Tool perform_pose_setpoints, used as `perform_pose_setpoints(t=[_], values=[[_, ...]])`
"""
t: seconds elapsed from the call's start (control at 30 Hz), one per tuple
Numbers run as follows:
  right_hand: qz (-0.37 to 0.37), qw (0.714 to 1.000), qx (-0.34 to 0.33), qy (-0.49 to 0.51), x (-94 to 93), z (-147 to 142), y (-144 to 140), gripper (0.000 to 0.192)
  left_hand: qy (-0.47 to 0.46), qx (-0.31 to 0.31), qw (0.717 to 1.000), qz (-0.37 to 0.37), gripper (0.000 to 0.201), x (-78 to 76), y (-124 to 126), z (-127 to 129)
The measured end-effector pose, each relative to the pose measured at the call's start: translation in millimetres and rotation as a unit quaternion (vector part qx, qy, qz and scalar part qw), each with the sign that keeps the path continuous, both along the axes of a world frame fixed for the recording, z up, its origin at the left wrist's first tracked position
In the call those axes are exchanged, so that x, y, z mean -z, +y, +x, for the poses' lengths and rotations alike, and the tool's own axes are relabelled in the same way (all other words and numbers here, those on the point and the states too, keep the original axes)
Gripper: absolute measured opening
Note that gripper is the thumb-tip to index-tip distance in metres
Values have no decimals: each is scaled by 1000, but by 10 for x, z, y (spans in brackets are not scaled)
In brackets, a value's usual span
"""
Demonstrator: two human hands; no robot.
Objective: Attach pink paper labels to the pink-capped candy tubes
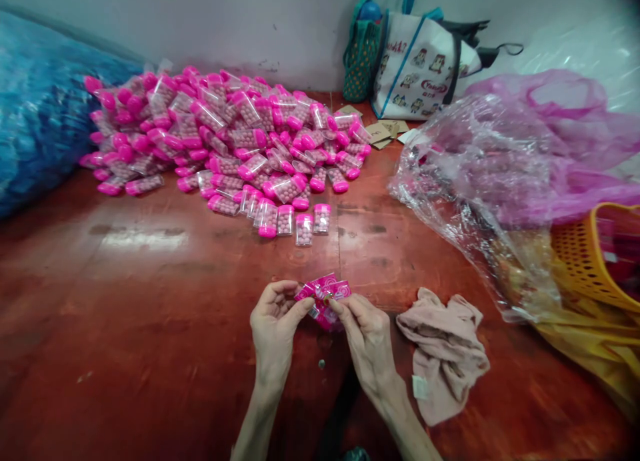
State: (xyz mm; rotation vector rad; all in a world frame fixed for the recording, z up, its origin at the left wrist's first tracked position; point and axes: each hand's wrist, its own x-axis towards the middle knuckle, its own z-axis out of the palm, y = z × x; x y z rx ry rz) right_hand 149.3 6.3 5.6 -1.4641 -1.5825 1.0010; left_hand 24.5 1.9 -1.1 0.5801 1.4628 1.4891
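Observation:
My left hand [274, 318] and my right hand [364, 331] meet over the red table [150, 328], both pinching a small pink printed packet [325, 298] between thumbs and fingertips. The packet is held a little above the tabletop. Beyond it lies a large heap of clear candy boxes with pink caps [225, 138], filled with small pink balls. Several boxes [295, 221] stand upright at the near edge of the heap, closest to my hands.
A crumpled pink cloth [443, 351] lies right of my right hand. Clear and pink plastic bags [500, 161] and an orange basket [595, 254] fill the right side. A blue sack [40, 114] sits at the left. Tote bags [415, 61] lean on the wall. A tiny bead [321, 364] lies between my wrists.

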Motion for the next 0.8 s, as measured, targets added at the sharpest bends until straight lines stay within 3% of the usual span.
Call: perform_pose_setpoints(t=[0.17,0.27,0.33,0.53,0.7,0.8], values=[[45,998,-33,-42,43,4,6,26,101,94,989,57,8,-41,-5,-144],[64,994,-58,-61,39,-16,5,26,89,186,977,54,4,-67,11,-227],[77,992,-74,-68,19,-38,-1,29,45,206,976,53,8,-67,12,-266],[59,988,-93,-108,-56,-132,130,40,-67,94,993,36,6,5,1,-359],[67,985,11,-158,-22,-397,678,27,-147,-79,986,16,11,2,88,-500],[86,980,49,-170,65,-692,984,27,-184,-143,972,28,15,-67,153,-564]])
